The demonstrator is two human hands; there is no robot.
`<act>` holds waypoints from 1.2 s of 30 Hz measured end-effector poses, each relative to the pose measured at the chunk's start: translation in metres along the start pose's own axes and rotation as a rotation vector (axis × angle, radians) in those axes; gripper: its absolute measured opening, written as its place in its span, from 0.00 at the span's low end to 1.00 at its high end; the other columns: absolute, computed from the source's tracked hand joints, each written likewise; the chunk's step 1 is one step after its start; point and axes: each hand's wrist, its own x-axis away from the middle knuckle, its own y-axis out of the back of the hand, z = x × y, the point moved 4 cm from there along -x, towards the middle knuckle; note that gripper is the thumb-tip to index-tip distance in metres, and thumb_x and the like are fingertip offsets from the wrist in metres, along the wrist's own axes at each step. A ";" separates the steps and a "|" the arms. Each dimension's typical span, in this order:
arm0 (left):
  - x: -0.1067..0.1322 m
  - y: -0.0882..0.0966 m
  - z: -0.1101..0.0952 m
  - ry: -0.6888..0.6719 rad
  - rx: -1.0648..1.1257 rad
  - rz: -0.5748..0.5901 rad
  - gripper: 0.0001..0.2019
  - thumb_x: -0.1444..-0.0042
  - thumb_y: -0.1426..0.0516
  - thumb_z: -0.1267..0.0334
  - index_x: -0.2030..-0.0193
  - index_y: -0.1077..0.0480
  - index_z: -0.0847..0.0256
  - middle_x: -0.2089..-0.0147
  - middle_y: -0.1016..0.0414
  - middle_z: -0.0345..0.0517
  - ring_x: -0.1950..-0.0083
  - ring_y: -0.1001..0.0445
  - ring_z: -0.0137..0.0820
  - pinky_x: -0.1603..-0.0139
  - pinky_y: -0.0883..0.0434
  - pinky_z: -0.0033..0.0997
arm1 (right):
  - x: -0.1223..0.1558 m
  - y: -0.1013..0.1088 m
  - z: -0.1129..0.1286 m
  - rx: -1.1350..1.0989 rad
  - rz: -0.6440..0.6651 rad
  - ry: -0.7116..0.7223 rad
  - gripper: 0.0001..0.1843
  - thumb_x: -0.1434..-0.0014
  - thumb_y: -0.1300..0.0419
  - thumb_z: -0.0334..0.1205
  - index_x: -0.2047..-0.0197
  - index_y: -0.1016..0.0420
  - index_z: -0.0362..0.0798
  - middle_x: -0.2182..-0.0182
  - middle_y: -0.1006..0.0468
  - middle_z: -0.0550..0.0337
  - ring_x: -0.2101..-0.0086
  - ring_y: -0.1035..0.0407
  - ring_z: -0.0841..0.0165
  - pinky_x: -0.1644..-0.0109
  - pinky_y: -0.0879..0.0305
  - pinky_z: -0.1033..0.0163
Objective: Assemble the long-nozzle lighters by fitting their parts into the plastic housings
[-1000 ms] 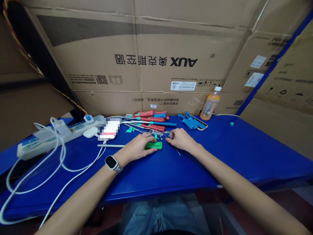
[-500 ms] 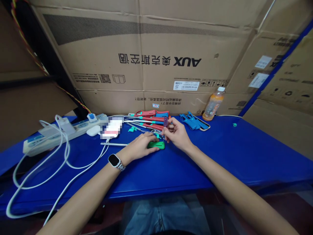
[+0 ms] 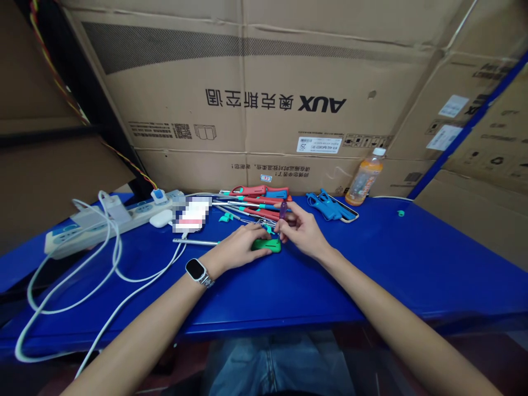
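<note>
My left hand [image 3: 242,245] lies over a small green plastic part [image 3: 270,246] on the blue table [image 3: 371,264], its fingers curled down and pressing the part in place. A smartwatch [image 3: 195,270] sits on that wrist. My right hand [image 3: 302,229] pinches a small screwdriver with a purple handle [image 3: 282,209], held upright with its tip down at the green part. Small teal pieces [image 3: 225,218] lie just behind the hands.
Red and blue long-nozzle tools [image 3: 258,199] lie at the table's back, with blue handle parts [image 3: 325,202] and an orange drink bottle [image 3: 365,176] to their right. A power strip [image 3: 103,220] with white cables [image 3: 82,275] fills the left. Cardboard boxes [image 3: 264,99] wall the back.
My right hand picked up the purple-handled screwdriver from the table and set it upright over the green part. The left hand stayed on the part.
</note>
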 end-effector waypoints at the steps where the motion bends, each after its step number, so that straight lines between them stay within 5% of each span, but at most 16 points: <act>1: 0.000 0.000 -0.001 -0.003 -0.001 0.000 0.14 0.37 0.43 0.53 0.52 0.27 0.60 0.53 0.26 0.51 0.48 0.29 0.43 0.49 0.32 0.41 | 0.000 0.000 0.002 -0.020 0.007 -0.007 0.13 0.41 0.41 0.44 0.53 0.33 0.51 0.70 0.24 0.63 0.77 0.29 0.72 0.73 0.29 0.66; 9: 0.000 -0.001 0.001 -0.003 0.038 -0.021 0.14 0.38 0.43 0.52 0.52 0.27 0.58 0.52 0.26 0.50 0.48 0.29 0.42 0.48 0.32 0.41 | -0.009 0.001 0.002 -0.150 -0.009 -0.131 0.25 0.53 0.30 0.54 0.69 0.42 0.52 0.81 0.29 0.68 0.80 0.29 0.69 0.76 0.29 0.62; 15: 0.001 0.001 -0.002 0.012 0.028 -0.016 0.12 0.39 0.41 0.54 0.53 0.26 0.58 0.52 0.26 0.50 0.48 0.28 0.42 0.49 0.31 0.39 | -0.007 -0.005 0.001 -0.170 -0.099 -0.120 0.23 0.52 0.30 0.54 0.61 0.35 0.53 0.78 0.30 0.70 0.82 0.31 0.70 0.80 0.31 0.63; 22: 0.000 0.002 -0.003 -0.011 0.015 -0.010 0.12 0.38 0.42 0.54 0.54 0.27 0.59 0.54 0.26 0.49 0.50 0.28 0.42 0.50 0.31 0.39 | 0.001 0.001 0.007 -0.159 0.092 -0.102 0.23 0.46 0.37 0.61 0.61 0.29 0.50 0.78 0.27 0.65 0.76 0.27 0.68 0.68 0.25 0.59; 30: 0.000 -0.001 -0.002 0.004 0.003 -0.010 0.13 0.37 0.43 0.53 0.53 0.27 0.59 0.51 0.26 0.49 0.46 0.29 0.43 0.47 0.32 0.41 | -0.008 0.000 -0.005 -0.141 -0.110 -0.094 0.27 0.55 0.29 0.56 0.73 0.42 0.52 0.83 0.30 0.68 0.82 0.31 0.68 0.78 0.31 0.62; 36: 0.003 0.004 -0.002 0.025 -0.022 -0.007 0.15 0.41 0.39 0.54 0.51 0.28 0.59 0.51 0.27 0.49 0.46 0.30 0.43 0.47 0.32 0.42 | -0.010 0.015 0.006 -0.031 -0.219 -0.027 0.23 0.49 0.34 0.58 0.69 0.37 0.51 0.83 0.31 0.69 0.83 0.32 0.69 0.79 0.34 0.65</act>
